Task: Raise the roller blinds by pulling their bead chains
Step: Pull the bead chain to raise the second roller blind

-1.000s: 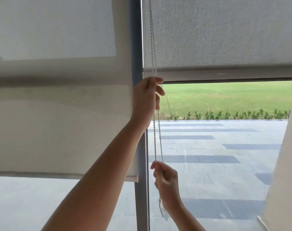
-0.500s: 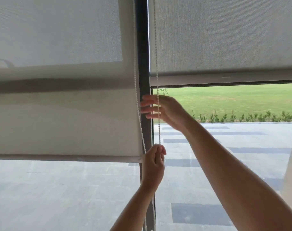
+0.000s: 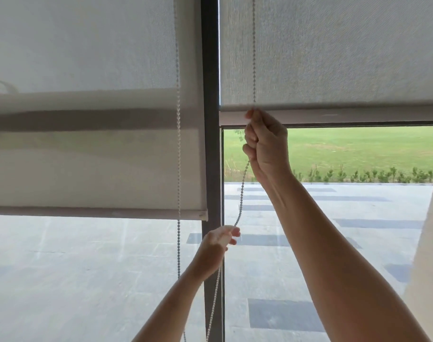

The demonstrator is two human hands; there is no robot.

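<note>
Two grey roller blinds hang over a window. The right blind [image 3: 334, 58] has its bottom bar [image 3: 358, 116] about a third of the way down the view; the left blind [image 3: 87, 156] hangs lower, ending at its bar [image 3: 99, 213]. The right blind's bead chain [image 3: 254, 45] runs down into my right hand [image 3: 266, 144], which is fisted on it just under the bar. From there the chain slants down-left, slack, to my left hand [image 3: 220, 240], which pinches it in front of the dark mullion [image 3: 210, 144]. A second bead chain [image 3: 178, 144] hangs free over the left blind.
Through the glass lie a paved terrace [image 3: 309, 218], a low hedge [image 3: 371, 175] and a lawn. A pale curtain or wall edge [image 3: 430, 267] stands at the far right.
My right hand rose from below the bar and closed into a fist on the chain at the bar. My left hand went lower, and the chain between the hands now hangs slack.
</note>
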